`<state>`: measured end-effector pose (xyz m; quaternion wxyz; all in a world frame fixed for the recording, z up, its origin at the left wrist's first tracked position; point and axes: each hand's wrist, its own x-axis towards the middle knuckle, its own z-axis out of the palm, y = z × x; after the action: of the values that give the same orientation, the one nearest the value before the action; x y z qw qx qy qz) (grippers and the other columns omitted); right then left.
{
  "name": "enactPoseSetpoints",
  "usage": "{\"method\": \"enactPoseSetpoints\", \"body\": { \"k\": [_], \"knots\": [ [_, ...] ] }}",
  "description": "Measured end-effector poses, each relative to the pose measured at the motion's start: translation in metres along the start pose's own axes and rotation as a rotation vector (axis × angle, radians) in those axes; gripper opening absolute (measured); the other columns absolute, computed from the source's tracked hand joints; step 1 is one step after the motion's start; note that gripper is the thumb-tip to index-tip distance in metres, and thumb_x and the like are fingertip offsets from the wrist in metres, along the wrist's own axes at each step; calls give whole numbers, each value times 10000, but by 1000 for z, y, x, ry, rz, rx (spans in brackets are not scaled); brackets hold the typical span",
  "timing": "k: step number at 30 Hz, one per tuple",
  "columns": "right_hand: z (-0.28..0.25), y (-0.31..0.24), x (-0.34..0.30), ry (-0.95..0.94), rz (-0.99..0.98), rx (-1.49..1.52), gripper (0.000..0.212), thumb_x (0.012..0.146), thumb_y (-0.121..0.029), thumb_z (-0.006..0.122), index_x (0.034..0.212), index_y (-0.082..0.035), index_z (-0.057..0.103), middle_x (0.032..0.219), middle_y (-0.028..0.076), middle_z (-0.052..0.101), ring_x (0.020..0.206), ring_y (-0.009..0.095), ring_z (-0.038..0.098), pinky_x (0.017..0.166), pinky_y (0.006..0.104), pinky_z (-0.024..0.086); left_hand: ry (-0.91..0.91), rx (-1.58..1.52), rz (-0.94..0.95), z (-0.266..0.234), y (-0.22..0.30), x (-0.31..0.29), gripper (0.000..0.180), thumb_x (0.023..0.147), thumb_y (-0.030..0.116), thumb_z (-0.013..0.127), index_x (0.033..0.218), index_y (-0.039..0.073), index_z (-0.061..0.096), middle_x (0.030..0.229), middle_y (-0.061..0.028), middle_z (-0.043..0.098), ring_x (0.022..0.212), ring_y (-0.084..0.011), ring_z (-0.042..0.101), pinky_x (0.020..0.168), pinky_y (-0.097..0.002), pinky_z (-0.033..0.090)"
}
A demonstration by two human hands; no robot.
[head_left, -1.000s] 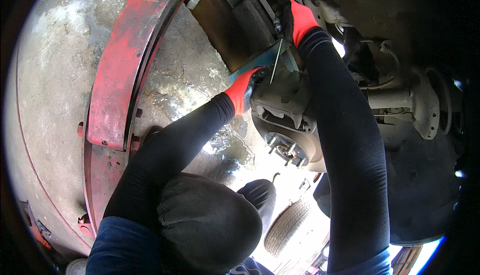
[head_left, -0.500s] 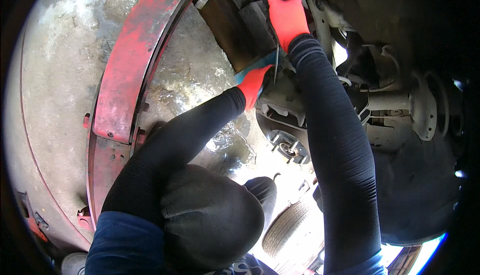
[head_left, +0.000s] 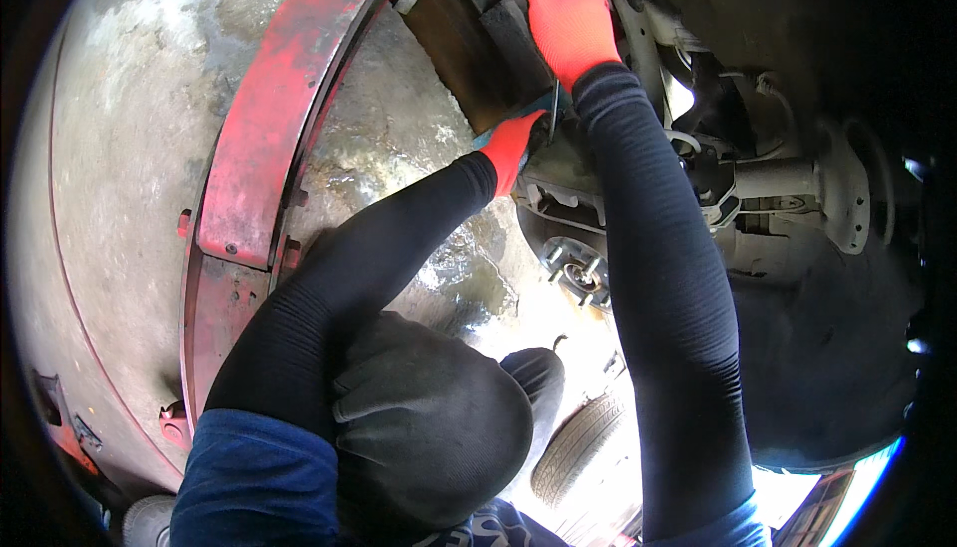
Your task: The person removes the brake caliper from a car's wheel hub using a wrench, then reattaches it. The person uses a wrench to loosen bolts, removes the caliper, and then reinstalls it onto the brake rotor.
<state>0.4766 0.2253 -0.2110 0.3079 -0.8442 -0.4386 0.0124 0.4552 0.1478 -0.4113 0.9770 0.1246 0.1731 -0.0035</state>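
Both my hands wear orange-red gloves with dark palms. My right hand [head_left: 570, 24] is closed high up by the vehicle's underside, around the upper end of a tool with a thin metal shaft [head_left: 554, 114]. Its handle is hidden in the glove, so the exact kind does not show. Lower and to the left, my left hand [head_left: 514, 155] is curled beside the shaft's lower end, against a dingy metal part [head_left: 563, 170]. Its fingertips are mostly hidden, and what they grip cannot be made out. Below sits a wheel hub with studs [head_left: 581, 273].
A red lift arm [head_left: 257, 119] curves along the left over wet, stained concrete [head_left: 130, 178]. Suspension parts and a shaft [head_left: 773, 180] crowd the right. My bent knee [head_left: 429, 417] fills the lower middle, and a tire [head_left: 578, 447] lies beyond it.
The view has shifted slightly, so the scene sits a little higher and further right. Less of the metal shaft shows between my hands. Both hands keep nearly the same places.
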Motion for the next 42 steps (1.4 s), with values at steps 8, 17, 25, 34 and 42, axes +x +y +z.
{"method": "enactPoseSetpoints", "body": {
  "k": [8, 17, 25, 34, 42],
  "knots": [
    [-12, 74, 35, 223, 150, 194, 340, 927, -311, 673, 944, 28, 678, 767, 79, 676, 658, 182, 591, 679, 331, 488, -23, -1, 5, 25, 9, -32, 416, 1007, 379, 519, 1218, 59, 682, 1173, -66, 702, 1040, -200, 647, 946, -336, 498],
    [-55, 95, 84, 141, -147, -13, 336, 968, -334, 583, 1022, -7, 634, 775, 156, 634, 721, 283, 633, 656, 394, 515, -55, -28, -6, 23, 15, -25, 422, 1013, 388, 508, 1269, 86, 656, 1227, -35, 674, 1075, -169, 625, 951, -327, 490],
    [-97, 47, 66, -172, 346, 602, 315, 989, -395, 539, 898, -105, 623, 667, 29, 572, 512, 173, 538, 469, 327, 457, -52, -39, -45, 22, 20, -30, 406, 984, 373, 557, 1211, 59, 678, 1153, -63, 702, 1009, -177, 654, 924, -331, 510],
    [-81, 92, 49, -209, 546, 695, 255, 979, -347, 599, 875, -114, 615, 647, -5, 530, 512, 124, 476, 476, 277, 409, -109, 27, -7, 19, 14, -28, 468, 1002, 377, 527, 1314, 42, 623, 1252, -68, 667, 1113, -167, 624, 997, -313, 472],
    [-76, 86, 41, -151, 513, 591, 300, 959, -383, 582, 846, -110, 636, 619, 25, 545, 485, 179, 488, 470, 330, 419, -127, 235, -63, 20, 29, -32, 521, 1000, 432, 549, 1381, 79, 582, 1325, -42, 645, 1126, -155, 636, 996, -312, 494]
  ]
}}
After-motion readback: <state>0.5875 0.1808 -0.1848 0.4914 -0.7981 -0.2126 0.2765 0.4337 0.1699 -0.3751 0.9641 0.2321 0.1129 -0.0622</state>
